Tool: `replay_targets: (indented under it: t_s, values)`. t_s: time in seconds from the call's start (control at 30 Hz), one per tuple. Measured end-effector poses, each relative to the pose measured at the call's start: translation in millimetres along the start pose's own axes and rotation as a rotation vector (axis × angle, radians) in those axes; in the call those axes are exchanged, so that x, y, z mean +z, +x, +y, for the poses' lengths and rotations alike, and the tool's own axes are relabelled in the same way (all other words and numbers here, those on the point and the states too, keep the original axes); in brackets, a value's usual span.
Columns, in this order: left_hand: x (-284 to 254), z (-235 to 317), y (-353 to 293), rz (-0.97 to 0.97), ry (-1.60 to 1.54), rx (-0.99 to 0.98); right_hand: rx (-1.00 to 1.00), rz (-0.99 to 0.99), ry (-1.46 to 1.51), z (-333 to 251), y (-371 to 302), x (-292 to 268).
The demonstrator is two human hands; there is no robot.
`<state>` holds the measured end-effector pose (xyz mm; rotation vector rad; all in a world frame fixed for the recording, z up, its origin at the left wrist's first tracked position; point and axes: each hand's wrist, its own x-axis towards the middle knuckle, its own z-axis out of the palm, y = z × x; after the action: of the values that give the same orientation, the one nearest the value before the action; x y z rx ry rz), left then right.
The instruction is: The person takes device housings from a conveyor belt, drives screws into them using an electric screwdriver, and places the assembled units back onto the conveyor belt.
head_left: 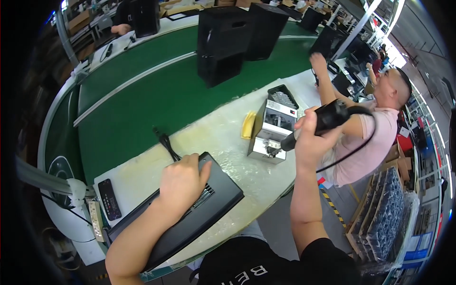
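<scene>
A black slab-like case [209, 194] with a vented patch lies aslant on the near worktable. On its upper side rests my left hand [183, 178], palm down, thumb apart and fingers bent toward the far edge; nothing shows inside it. My right hand [311, 140] is wrapped round a black electric screwdriver [330, 116], raised to the right of the case. The screwdriver's narrow end points down left to the front of a metal screw feeder [273, 126]; whether it touches a screw I cannot make out. A black cable [166, 142] lies by the case's far edge.
Behind the feeder sits a black tray [282, 96] of small clear pieces, with a yellow piece [248, 125] beside it. Black cabinets [223, 42] stand on the green conveyor [142, 114]. A dark remote-like panel [109, 198] lies left. A co-worker [365, 133] works at right.
</scene>
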<state>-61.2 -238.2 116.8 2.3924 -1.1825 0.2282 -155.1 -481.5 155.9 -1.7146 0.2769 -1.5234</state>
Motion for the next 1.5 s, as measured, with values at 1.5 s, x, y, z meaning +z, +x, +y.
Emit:
replay_targets:
  t_s: [1.5]
  values:
    - [-77,-65,-133,-0.107,0.048,-0.086,-0.163,-0.823,0.777,-167,-103,174]
